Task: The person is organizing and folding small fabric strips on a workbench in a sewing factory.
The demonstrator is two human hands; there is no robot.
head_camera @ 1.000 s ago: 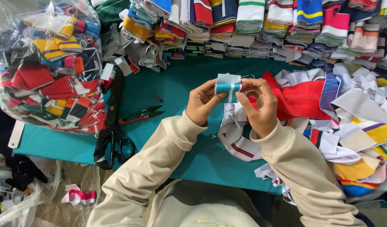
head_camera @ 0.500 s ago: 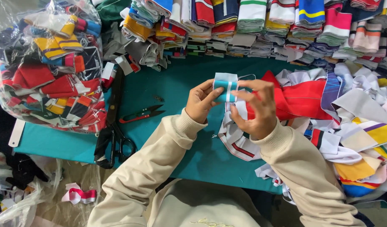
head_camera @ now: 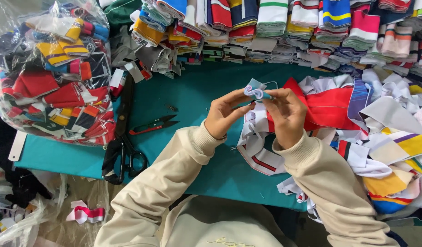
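A: What fills the scene, biggest things first?

B: A teal table (head_camera: 192, 105) runs across it. Along its far edge stand stacks of folded knit collars (head_camera: 284, 27) in many colours. At the far left sits a clear plastic bag (head_camera: 50, 73) stuffed with more of them, and a loose heap of collar strips (head_camera: 385, 132) spreads over the right side.

A: And the tools?

B: Large black scissors (head_camera: 124, 151) lie near the left edge of the table, with small red-handled thread snips (head_camera: 153, 124) just to their right.

A: Where is the piece being worked?

B: A small light-blue knit strip (head_camera: 256, 90) is held above the middle of the table, in front of the red fabric. The left hand (head_camera: 224, 114) pinches it from the left; the right hand (head_camera: 286, 114) grips its right end between thumb and fingers. Both hands are closed on it.

A: How would it handle?

B: I judge it very light, soft and floppy; it curls on itself where it is unsupported. Nothing fragile or slippery about it. Pinching it at the ends, as here, looks best for keeping it flat.
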